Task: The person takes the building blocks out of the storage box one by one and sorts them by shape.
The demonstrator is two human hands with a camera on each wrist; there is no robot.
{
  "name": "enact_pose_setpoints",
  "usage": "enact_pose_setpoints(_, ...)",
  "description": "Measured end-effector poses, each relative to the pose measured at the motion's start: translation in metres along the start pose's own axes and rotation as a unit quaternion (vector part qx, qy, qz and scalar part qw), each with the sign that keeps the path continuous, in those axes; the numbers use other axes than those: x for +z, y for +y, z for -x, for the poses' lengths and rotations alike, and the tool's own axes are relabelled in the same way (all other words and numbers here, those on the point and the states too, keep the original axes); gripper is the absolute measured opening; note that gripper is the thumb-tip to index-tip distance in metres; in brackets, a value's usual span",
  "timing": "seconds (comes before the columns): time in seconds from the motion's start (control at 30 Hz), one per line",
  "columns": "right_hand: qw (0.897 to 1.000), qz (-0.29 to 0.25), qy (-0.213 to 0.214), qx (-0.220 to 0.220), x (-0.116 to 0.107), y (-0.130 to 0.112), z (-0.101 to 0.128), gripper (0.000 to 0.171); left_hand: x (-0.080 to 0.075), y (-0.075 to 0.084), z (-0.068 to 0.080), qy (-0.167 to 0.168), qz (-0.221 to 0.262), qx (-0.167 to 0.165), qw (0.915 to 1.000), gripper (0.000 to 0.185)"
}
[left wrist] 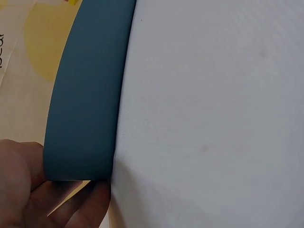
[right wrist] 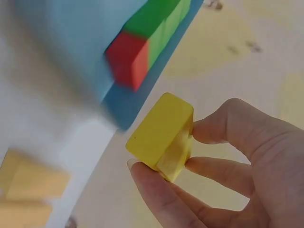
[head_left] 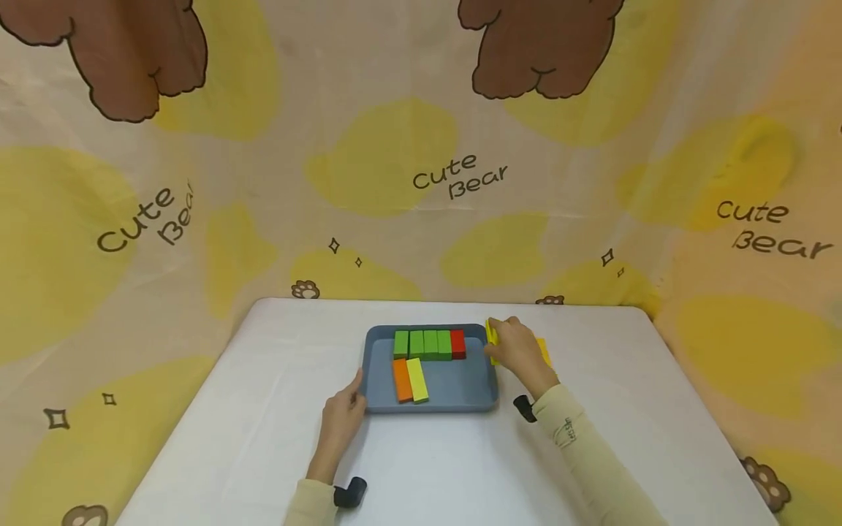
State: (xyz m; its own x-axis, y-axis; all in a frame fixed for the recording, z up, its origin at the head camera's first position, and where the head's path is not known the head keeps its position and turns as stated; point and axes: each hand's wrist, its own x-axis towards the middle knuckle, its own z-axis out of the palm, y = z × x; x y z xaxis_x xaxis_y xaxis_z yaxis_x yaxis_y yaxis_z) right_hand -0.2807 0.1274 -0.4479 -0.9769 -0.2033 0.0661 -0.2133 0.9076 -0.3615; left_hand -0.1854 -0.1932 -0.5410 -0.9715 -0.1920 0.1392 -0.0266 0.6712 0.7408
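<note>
From the head camera we see a white table (head_left: 263,438) with a blue-grey tray (head_left: 460,391) near its far edge. Along the tray's far wall stands a row of four green blocks (head_left: 423,344) ended by a red block (head_left: 457,343); an orange block (head_left: 402,380) and a yellow-green block (head_left: 417,380) lie side by side toward the tray's near left corner. Our left hand (head_left: 342,420) rests against the tray's near left corner. Our right hand (head_left: 520,352) sits just outside the tray's far right corner, pinching a yellow block (head_left: 490,337), with more yellow blocks (head_left: 543,352) on the table behind it.

From the left wrist we see the tray's outer wall (left wrist: 85,95) as a smooth matte blue band on the white table (left wrist: 213,118), and our left hand (left wrist: 28,190) with thumb and fingers closed on the tray's corner.

From the right wrist the yellow block (right wrist: 159,135) shows as a plain, bright yellow rectangular bar seen end-on, edges slightly rounded. Our right hand (right wrist: 247,180) grasps it between thumb below and fingers (right wrist: 228,128) above, just beside the tray's corner (right wrist: 123,107), close to the red block (right wrist: 128,61) and green blocks (right wrist: 156,23). Blurred yellow blocks (right wrist: 28,185) lie at the lower left.
</note>
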Motion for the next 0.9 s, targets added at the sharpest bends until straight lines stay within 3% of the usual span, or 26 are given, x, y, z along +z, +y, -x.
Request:
enact_pose_setpoints(0.13,1.000,0.001,0.003,0.014,-0.007,0.027,-0.001,0.058,-0.001,-0.002,-0.001,-0.002,0.000,0.009,1.0000,0.050)
enact_pose_setpoints(0.43,0.997,0.019,-0.043,0.057,-0.006,0.074,0.004,0.060,0.001,-0.006,0.003,-0.003,-0.008,0.007,0.9999,0.050)
enact_pose_setpoints(0.9,0.993,0.062,-0.076,0.067,-0.005,0.113,0.001,0.059,-0.001,-0.005,0.000,0.005,-0.002,0.008,1.0000,0.051)
